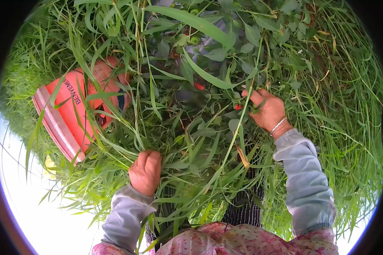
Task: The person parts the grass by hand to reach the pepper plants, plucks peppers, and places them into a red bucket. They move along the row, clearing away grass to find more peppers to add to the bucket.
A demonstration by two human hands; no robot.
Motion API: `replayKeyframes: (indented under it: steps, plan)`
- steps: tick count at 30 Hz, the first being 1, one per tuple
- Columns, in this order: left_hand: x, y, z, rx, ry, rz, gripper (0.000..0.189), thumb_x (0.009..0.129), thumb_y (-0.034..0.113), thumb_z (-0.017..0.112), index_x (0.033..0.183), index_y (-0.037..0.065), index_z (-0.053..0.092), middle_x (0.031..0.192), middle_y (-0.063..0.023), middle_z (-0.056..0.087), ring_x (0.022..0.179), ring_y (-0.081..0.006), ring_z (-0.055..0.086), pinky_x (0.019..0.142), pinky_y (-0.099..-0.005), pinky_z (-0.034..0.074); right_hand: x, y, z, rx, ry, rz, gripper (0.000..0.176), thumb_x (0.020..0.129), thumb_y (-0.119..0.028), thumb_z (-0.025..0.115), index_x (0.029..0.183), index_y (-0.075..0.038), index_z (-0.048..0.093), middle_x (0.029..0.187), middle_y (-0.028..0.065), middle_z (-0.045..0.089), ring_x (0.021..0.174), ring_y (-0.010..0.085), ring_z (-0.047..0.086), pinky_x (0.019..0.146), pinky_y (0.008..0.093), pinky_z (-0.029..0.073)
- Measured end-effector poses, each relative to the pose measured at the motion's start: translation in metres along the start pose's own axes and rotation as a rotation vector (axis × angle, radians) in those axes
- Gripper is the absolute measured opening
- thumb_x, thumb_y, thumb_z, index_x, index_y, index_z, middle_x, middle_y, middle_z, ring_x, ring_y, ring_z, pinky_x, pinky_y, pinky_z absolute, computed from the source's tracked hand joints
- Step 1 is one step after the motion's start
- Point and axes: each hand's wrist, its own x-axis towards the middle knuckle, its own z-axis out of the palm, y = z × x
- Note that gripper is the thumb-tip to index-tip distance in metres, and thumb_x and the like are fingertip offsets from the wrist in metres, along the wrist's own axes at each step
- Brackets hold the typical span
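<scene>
My left hand (145, 172) is closed in a fist among long grass blades at lower centre. Whatever it holds, if anything, is hidden. At the right, my right hand (267, 110) reaches into the leafy pepper plants with its fingers curled. Leaves partly cover its fingertips, so I cannot make out what is between them. Just left of those fingers shows a small red pepper (238, 107). Another red pepper (198, 86) hangs among the leaves further left, apart from both hands.
A red-orange bucket (68, 102) with printed letters lies tilted in the grass at the left, blades crossing it. Green fruits (195, 40) show near the top over grey sheeting. A long grass stalk (238, 131) crosses in front of the plants. Dense grass stands all around.
</scene>
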Motion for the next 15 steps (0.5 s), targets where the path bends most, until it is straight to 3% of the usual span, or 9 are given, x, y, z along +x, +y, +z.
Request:
replayKeyframes:
  steps: [5,8,12,13,15]
  plan:
    - [-0.013,0.024,-0.027,0.055,-0.055,0.001,0.031,0.067,0.001,0.067,0.095,0.007,0.057,0.088,-0.0109,0.059,0.079,-0.0307,0.058,0.068,-0.0401,0.047,0.000,0.000,0.001,0.000,0.039,-0.020,0.063,0.055,-0.008,0.075,0.112,-0.024,0.053,0.091,0.0062,0.057,0.077,0.0288,0.060,0.067,0.0370,0.050]
    - [-0.019,0.020,-0.034,0.108,-0.029,-0.012,0.031,0.067,0.001,0.067,0.095,0.008,0.057,0.089,-0.0109,0.059,0.079,-0.0315,0.057,0.068,-0.0398,0.047,0.001,0.002,0.002,-0.005,0.008,0.003,0.063,0.055,-0.008,0.075,0.111,-0.024,0.053,0.091,0.0064,0.057,0.077,0.0290,0.060,0.067,0.0372,0.050]
    - [-0.046,0.017,-0.042,-0.001,-0.054,-0.330,0.026,0.069,0.005,0.069,0.090,0.010,0.055,0.082,-0.0078,0.058,0.059,-0.0283,0.059,0.049,-0.0368,0.048,0.002,0.004,0.006,0.010,0.025,0.004,0.062,0.055,-0.009,0.075,0.111,-0.024,0.053,0.092,0.0064,0.057,0.078,0.0294,0.060,0.067,0.0373,0.050]
    - [-0.053,0.013,-0.041,0.020,-0.036,-0.327,0.021,0.070,0.009,0.068,0.087,0.011,0.055,0.079,-0.0083,0.058,0.051,-0.0274,0.057,0.043,-0.0367,0.046,0.002,0.003,0.007,0.011,0.038,-0.001,0.060,0.056,-0.010,0.075,0.110,-0.025,0.054,0.091,0.0063,0.057,0.078,0.0292,0.060,0.067,0.0372,0.050]
    - [-0.071,0.006,-0.045,0.151,-0.320,-0.390,0.017,0.072,0.010,0.065,0.086,0.010,0.056,0.078,-0.0100,0.058,0.057,-0.0298,0.059,0.048,-0.0383,0.047,0.002,0.005,0.008,0.010,0.042,-0.011,0.059,0.056,-0.010,0.075,0.110,-0.024,0.054,0.091,0.0064,0.058,0.077,0.0292,0.060,0.068,0.0372,0.050]
